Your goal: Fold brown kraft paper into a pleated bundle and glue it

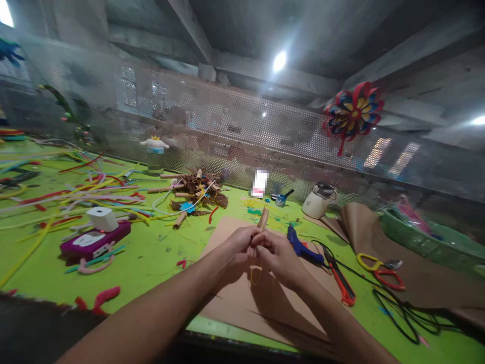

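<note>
My left hand (240,248) and my right hand (281,257) meet at the centre of the head view, over a sheet of brown cardboard (223,301). Fingers of both hands are closed around a thin brown paper roll (264,217), whose upper end sticks out away from me. Below the fingers hangs a loop of thin yellow string (255,279). The fingers hide the lower part of the roll and where the string joins it. Just right of my right hand lies a blue glue gun (303,246), with a red utility knife (343,284) beyond it.
Brown rolls and scraps form a pile (195,194) behind my left hand. Coloured pipe cleaners (76,194) and a purple power strip (94,242) lie left. Scissors (381,270), a black cable (407,316) and a green basket (424,242) are right. A perforated screen (235,131) stands behind.
</note>
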### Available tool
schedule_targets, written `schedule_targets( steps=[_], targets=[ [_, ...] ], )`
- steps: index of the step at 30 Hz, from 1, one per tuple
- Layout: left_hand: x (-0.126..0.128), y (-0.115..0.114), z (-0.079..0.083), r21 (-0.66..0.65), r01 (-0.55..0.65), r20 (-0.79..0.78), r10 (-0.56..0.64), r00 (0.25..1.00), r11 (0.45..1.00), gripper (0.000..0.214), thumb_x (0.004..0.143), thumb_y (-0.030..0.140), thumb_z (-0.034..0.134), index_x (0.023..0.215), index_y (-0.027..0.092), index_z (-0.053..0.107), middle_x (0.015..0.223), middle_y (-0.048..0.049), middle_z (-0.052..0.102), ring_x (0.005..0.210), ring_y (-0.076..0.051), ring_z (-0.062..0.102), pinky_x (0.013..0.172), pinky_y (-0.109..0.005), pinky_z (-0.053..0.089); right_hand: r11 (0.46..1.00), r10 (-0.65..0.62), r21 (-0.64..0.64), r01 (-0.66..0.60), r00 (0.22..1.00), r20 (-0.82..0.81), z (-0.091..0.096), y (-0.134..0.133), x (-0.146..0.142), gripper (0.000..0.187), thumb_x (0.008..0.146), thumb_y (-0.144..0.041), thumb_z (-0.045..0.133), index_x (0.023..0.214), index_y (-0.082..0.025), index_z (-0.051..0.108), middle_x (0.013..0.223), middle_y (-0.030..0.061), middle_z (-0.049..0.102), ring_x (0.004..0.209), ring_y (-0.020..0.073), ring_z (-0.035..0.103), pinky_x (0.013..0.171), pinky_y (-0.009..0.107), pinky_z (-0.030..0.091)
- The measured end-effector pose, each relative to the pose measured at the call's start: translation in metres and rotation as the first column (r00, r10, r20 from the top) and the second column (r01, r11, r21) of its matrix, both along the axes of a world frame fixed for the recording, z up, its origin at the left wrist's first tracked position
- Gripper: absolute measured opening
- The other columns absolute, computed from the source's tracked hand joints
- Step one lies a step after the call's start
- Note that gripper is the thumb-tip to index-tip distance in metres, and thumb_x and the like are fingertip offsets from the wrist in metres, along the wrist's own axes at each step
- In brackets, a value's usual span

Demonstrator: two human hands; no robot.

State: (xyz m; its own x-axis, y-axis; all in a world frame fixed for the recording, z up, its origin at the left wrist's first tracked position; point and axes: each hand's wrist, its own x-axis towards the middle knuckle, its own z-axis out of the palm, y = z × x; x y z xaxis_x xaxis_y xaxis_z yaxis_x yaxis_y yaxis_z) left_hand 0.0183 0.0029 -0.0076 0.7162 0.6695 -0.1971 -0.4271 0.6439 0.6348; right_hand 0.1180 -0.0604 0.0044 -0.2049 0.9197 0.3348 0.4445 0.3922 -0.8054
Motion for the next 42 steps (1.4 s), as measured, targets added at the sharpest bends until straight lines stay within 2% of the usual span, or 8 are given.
schedule_targets(
  steps=[9,16,20,26,31,35,38,42],
  targets=[
    [-0.006,-0.005,0.005,0.069,-0.107,-0.091,0.113,0.989,0.992,0.012,0.080,0.010,0.041,0.090,0.014,0.044,0.073,-0.0090,0.066,0.063,-0.018,0.065,0.061,-0.029,0.051,0.998,-0.030,-0.052,0.027,0.998,-0.054,-0.032,-0.013,-0.010,0.011,0.074,-0.011,0.044,0.072,-0.018,0.053,0.066,0.0006,0.058,0.059,0.0130,0.053,0.053,0.024,0.042],
    [-0.006,-0.001,0.001,0.084,-0.080,-0.054,0.085,0.995,0.993,0.013,0.082,0.012,0.040,0.095,0.013,0.043,0.074,-0.0108,0.064,0.056,-0.014,0.061,0.051,-0.023,0.047,0.991,-0.055,-0.129,0.045,0.996,-0.073,-0.038,-0.026,-0.008,0.013,0.075,-0.011,0.040,0.072,-0.018,0.051,0.064,-0.0006,0.058,0.058,0.0123,0.055,0.051,0.021,0.040],
    [-0.006,0.003,-0.002,0.065,-0.112,-0.079,0.117,0.990,0.992,0.010,0.082,0.011,0.040,0.091,0.014,0.043,0.074,-0.0103,0.063,0.046,-0.008,0.050,0.036,-0.012,0.030,0.993,-0.009,-0.114,0.014,0.999,0.044,-0.036,-0.037,-0.008,0.016,0.075,-0.010,0.041,0.072,-0.018,0.054,0.070,0.0014,0.062,0.065,0.0127,0.057,0.056,0.022,0.041],
    [-0.009,0.004,0.000,0.125,-0.088,-0.142,0.106,0.984,0.988,0.010,0.082,0.012,0.042,0.090,0.012,0.047,0.066,-0.0064,0.060,0.041,-0.005,0.042,0.031,-0.011,0.015,0.998,-0.029,-0.051,0.047,0.950,0.311,-0.011,-0.054,0.008,0.016,0.077,-0.017,0.046,0.079,-0.019,0.062,0.061,0.0001,0.060,0.055,0.0130,0.051,0.050,0.023,0.036],
    [-0.009,-0.002,0.007,0.299,0.010,-0.161,0.040,0.986,0.954,0.012,0.084,0.015,0.040,0.091,0.011,0.049,0.065,-0.0061,0.061,0.036,-0.004,0.037,0.029,-0.013,0.013,0.917,-0.380,0.218,0.335,0.899,0.218,0.025,-0.017,0.051,0.019,0.074,-0.019,0.049,0.083,-0.016,0.065,0.084,0.0082,0.066,0.074,0.0189,0.058,0.070,0.033,0.044],
    [-0.012,-0.006,0.018,0.452,0.050,-0.075,-0.018,0.997,0.891,0.017,0.085,0.018,0.042,0.099,0.011,0.050,0.067,-0.0060,0.063,0.033,-0.004,0.035,0.030,-0.015,0.013,0.997,-0.067,-0.050,0.066,0.998,-0.017,0.021,0.025,0.062,0.040,0.064,-0.020,0.061,0.104,-0.018,0.060,0.110,0.0098,0.062,0.099,0.0220,0.057,0.080,0.033,0.046],
    [-0.016,-0.006,0.025,0.482,0.023,-0.054,0.003,0.999,0.876,0.019,0.084,0.019,0.044,0.100,0.012,0.050,0.067,-0.0052,0.062,0.036,-0.005,0.040,0.030,-0.014,0.015,0.972,0.117,-0.183,-0.146,0.980,-0.159,0.010,0.038,0.059,0.053,0.066,-0.031,0.067,0.116,-0.018,0.054,0.096,0.0085,0.066,0.089,0.0206,0.062,0.078,0.034,0.048],
    [-0.019,-0.002,0.023,0.486,-0.011,-0.080,0.057,0.995,0.874,0.011,0.084,0.020,0.044,0.091,0.013,0.048,0.065,-0.0048,0.061,0.035,-0.005,0.038,0.030,-0.014,0.014,0.997,0.051,-0.068,-0.045,0.994,0.097,0.016,0.036,0.067,0.028,0.072,-0.039,0.063,0.089,-0.016,0.068,0.076,0.0053,0.067,0.073,0.0176,0.061,0.071,0.030,0.046]
  ],
)
